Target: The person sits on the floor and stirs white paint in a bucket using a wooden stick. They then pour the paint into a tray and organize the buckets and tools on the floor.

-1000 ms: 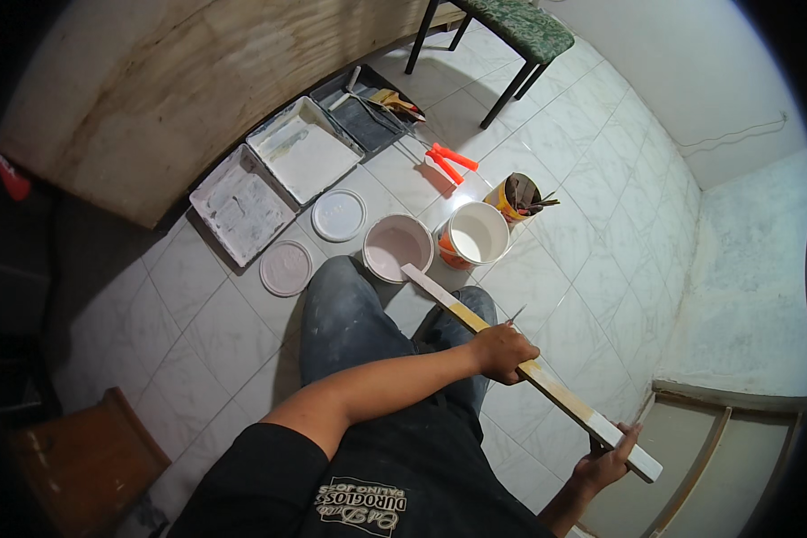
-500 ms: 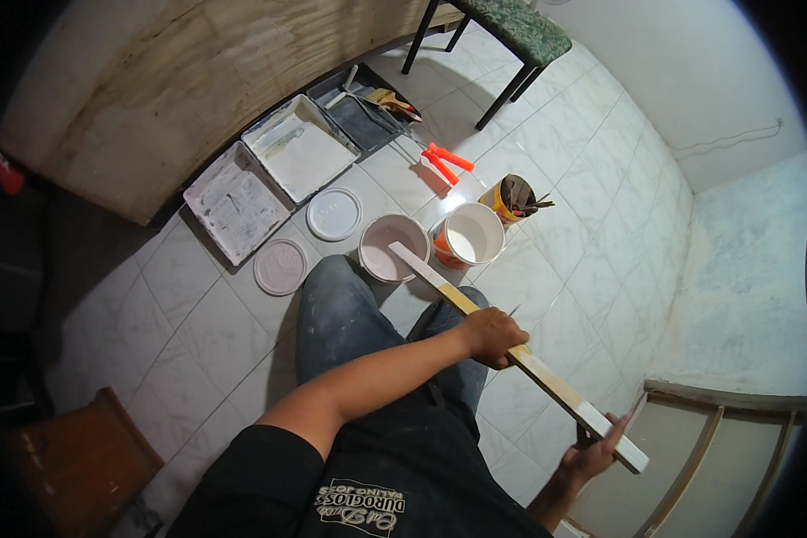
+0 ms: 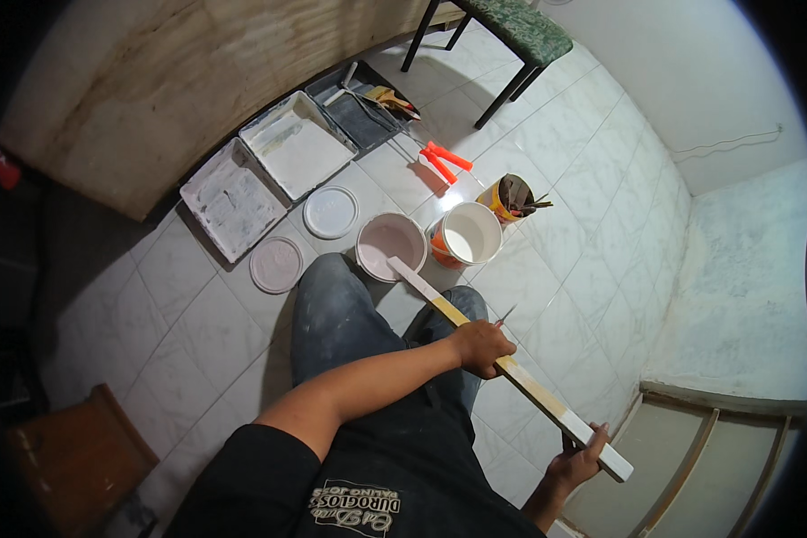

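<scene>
A long, straight wooden strip (image 3: 538, 390), white at both ends and yellowish along the middle, slants across my lap. My left hand (image 3: 482, 348) is closed around its middle, and a thin pointed piece (image 3: 508, 313) sticks out past those fingers; its kind is not clear. Near the lower end, my right hand (image 3: 579, 462) grips the strip from beneath, thumb up along its side. The upper end overlaps the near rim of a bucket of pale pinkish paint (image 3: 392, 235); whether it touches is unclear. Beside that stands an orange-and-white bucket of white paint (image 3: 472, 235).
Two round lids (image 3: 331, 212) (image 3: 276, 264) lie left of the buckets. Behind them are two paint-smeared trays (image 3: 233, 202) (image 3: 300, 148) and a dark tray (image 3: 354, 117) with brushes. Orange-handled tools (image 3: 446, 163), a tin of sticks (image 3: 509, 197) and a green-seated stool (image 3: 516, 27) stand farther off.
Both hands and the wooden strip have shifted slightly down and left. The strip's upper end has drawn back from over the paint toward the bucket's near rim.
</scene>
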The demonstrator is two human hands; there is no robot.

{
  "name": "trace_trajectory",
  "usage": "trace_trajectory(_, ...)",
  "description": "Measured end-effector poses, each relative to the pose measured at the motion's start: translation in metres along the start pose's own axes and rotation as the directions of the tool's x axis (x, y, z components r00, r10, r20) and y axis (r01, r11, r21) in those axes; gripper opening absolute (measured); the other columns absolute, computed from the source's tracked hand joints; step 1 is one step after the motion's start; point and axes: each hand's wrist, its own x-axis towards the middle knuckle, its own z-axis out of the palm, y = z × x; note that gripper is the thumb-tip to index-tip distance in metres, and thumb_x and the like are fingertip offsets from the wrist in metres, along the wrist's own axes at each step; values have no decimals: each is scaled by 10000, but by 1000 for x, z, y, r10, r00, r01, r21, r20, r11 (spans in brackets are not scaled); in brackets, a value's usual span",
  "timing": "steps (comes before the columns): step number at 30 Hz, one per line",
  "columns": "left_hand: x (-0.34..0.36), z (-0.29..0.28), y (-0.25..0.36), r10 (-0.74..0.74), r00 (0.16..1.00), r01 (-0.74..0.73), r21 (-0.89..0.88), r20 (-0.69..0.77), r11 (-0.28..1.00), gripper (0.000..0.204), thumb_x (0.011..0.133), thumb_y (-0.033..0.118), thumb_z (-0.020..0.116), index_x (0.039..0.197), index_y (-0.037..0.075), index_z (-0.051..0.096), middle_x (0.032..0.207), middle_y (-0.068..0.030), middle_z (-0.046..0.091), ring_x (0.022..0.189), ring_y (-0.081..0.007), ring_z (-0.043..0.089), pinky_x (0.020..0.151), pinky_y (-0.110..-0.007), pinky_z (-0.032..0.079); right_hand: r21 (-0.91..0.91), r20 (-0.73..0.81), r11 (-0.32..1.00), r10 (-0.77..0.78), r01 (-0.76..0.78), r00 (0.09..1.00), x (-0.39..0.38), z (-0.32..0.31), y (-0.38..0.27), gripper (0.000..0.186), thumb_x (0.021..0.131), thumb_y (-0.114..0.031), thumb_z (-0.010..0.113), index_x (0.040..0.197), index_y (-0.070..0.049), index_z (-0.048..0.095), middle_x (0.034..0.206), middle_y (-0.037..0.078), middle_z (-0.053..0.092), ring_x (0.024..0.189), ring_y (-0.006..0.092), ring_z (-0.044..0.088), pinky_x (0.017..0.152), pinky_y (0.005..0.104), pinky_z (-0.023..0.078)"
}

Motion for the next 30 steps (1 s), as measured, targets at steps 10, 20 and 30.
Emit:
trace_trajectory(10, 22, -22, 51, -13, 1000, 14, -49, 16, 999, 244, 675, 257, 713, 753, 73, 573, 681, -143, 641, 696, -350, 677, 663, -449, 546, 5, -3, 993, -121, 121, 993, 10, -18, -51, 298, 925, -329, 652, 966, -36, 618, 886, 73, 594, 806, 195, 651, 667, 320, 581)
trace_trajectory(20, 30, -32, 75, 48, 998, -45, -89, 38, 995, 274, 709, 259, 722, 826, 60, 574, 677, -148, 636, 686, -364, 676, 655, -455, 547, -35, -12, 979, -204, 203, 979, 21, -35, -78, 399, 922, -366, 662, 1144, -37, 624, 1014, 73, 570, 916, 201, 630, 691, 345, 579)
trace_trajectory(30, 38, -67, 39, 240, 971, -237, -100, 23, 966, 548, 778, 566, 733, 787, 56, 533, 647, -141, 617, 691, -389, 657, 628, -475, 520, 307, 391, 948, -42, -87, 920, 46, -57, -39, 493, 959, -377, 557, 1312, -34, 548, 1082, 89, 648, 1054, 262, 628, 878, 414, 564)
